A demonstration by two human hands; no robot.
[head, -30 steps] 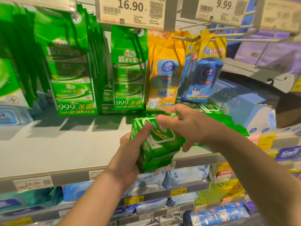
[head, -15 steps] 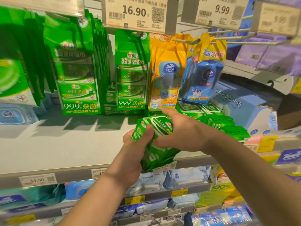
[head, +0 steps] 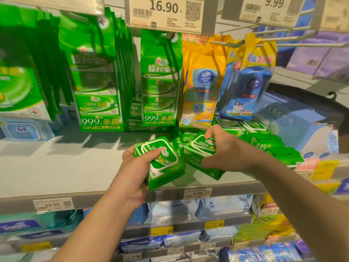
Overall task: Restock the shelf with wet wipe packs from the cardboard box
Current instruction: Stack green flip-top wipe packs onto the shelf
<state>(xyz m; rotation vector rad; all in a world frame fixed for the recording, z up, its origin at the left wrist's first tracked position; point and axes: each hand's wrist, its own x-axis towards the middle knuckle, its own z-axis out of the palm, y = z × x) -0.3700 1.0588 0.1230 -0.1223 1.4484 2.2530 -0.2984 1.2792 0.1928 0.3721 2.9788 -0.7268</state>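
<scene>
My left hand grips a green wet wipe pack from below and the side, thumb across its white-edged lid, just over the grey shelf's front part. My right hand holds a second green pack, fingers over its top and thumb under its near edge, tilted at the left end of a row of green packs lying on the shelf. The two packs sit side by side, almost touching. The cardboard box is not in view.
Green multi-packs and yellow and blue Vinda packs hang from hooks above the shelf. A blue tissue box stands at the right. Price tags line the shelf edge. Lower shelves hold blue and white packs.
The stack held by both hands has split. My right hand carried the upper pack right toward the row, while my left kept the lower one. The camera moved closer.
</scene>
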